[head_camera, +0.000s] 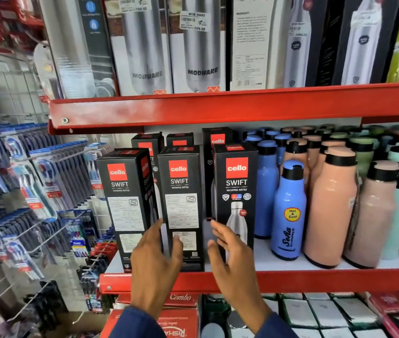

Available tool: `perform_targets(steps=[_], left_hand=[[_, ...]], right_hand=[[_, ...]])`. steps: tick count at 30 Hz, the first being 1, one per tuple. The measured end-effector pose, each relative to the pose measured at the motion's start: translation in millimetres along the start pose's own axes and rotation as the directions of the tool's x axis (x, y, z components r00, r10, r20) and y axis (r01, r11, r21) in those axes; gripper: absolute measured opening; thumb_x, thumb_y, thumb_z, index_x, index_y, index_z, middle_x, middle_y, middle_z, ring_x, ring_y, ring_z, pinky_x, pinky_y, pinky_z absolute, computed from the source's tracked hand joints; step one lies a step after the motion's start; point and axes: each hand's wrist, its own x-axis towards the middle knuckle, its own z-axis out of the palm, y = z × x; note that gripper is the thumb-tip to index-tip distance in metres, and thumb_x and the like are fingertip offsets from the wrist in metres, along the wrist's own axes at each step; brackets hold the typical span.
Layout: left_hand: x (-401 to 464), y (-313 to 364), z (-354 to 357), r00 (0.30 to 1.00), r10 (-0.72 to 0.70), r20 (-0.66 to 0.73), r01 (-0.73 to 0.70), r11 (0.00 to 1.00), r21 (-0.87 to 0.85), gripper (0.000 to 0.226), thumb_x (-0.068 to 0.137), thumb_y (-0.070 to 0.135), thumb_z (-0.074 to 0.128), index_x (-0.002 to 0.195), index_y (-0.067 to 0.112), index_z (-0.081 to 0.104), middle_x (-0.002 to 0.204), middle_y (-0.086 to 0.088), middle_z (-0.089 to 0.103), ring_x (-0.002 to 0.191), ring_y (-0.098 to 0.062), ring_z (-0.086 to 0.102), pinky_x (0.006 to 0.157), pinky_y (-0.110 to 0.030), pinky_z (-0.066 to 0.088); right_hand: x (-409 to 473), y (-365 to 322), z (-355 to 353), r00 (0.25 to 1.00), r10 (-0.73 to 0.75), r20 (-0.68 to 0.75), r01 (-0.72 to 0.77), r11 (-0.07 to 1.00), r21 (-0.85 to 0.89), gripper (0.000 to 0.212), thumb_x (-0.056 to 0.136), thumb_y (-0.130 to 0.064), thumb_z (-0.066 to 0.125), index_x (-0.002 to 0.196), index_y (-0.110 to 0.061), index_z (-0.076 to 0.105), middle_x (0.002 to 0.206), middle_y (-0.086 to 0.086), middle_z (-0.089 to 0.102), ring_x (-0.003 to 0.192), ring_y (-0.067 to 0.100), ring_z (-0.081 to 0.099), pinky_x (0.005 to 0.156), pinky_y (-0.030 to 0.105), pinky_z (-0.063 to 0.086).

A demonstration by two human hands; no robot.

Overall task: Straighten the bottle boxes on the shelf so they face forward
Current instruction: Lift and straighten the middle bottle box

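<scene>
Red store shelf carries three black Cello Swift boxes in front. Left box stands angled; left hand, fingers spread, touches the middle box. Right hand, open, hovers before the right box, beside blue bottles.

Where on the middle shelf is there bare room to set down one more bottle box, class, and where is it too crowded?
Bare white shelf shows in front of the blue bottle, between the right cello box and the peach bottle. A narrow gap separates the middle box from the right one; the right hand is there. The bottle rows further right stand packed.
</scene>
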Motion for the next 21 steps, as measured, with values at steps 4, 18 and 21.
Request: perform_targets(steps=[4,18,21], left_hand=[[7.2,-7.0,6.5,0.997,-0.012,0.073,0.01,1.0,0.018,0.075,0.09,0.036,0.067,0.152,0.007,0.036,0.129,-0.014,0.07,0.101,-0.023,0.072,0.087,-0.023,0.05],[11.5,-18.2,15.7,1.0,-0.006,-0.001,0.005,0.935,-0.354,0.1,0.056,0.051,0.093,0.138,0.027,0.04,0.123,0.011,0.067,0.113,-0.007,0.066,0.099,-0.034,0.057],[6.1,-14.0,9.7,0.998,-0.02,-0.061,-0.006,0.919,-0.395,0.098,0.055,0.041,0.096,0.136,0.025,0.042,0.12,0.013,0.066,0.111,0.0,0.066,0.098,-0.032,0.057]], right_hand=[[9.8,-4.8,26.2,0.995,0.064,0.071,-0.06,0.996,-0.062,0.055,0.096,-0.034,0.042,0.149,-0.022,0.033,0.149,-0.013,0.04,0.139,0.005,0.038,0.116,0.032,0.034],[13.5,-30.2,25.8,0.993,0.04,-0.107,-0.023,0.987,0.157,0.038,0.098,-0.017,0.036,0.124,-0.026,0.062,0.119,-0.01,0.069,0.109,0.0,0.064,0.09,0.016,0.051],[5.6,-40.1,19.8,0.995,-0.002,-0.097,0.02,0.982,0.186,0.041,0.093,-0.018,0.036,0.123,-0.022,0.064,0.115,-0.01,0.071,0.107,0.001,0.065,0.09,0.016,0.051]])
